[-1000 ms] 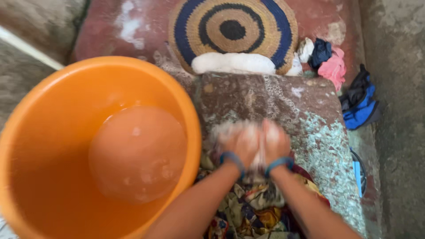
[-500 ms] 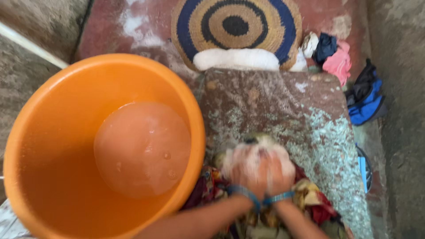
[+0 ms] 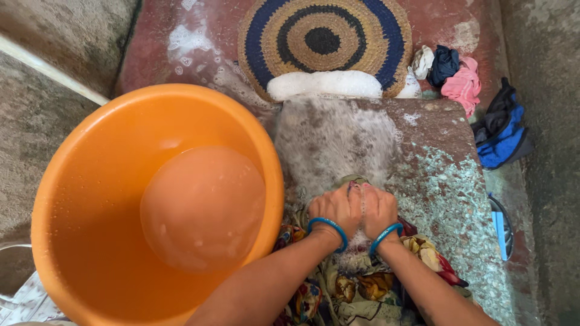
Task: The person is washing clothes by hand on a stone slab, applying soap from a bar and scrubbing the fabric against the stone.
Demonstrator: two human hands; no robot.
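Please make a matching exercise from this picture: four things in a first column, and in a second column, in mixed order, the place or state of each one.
Things:
1. orange basin
2. round woven mat
3. patterned cloth
4. pink garment

Places or states:
a. under the left hand and right hand, on the stone slab
b. holds cloudy water
c. crumpled at the top right
d. beyond the slab, foam at its near edge

Pairs: 1-b, 2-d, 3-a, 4-c

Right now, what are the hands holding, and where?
Both hands, left and right, clutch the bunched top end of the patterned cloth, pressing it on the stone slab.
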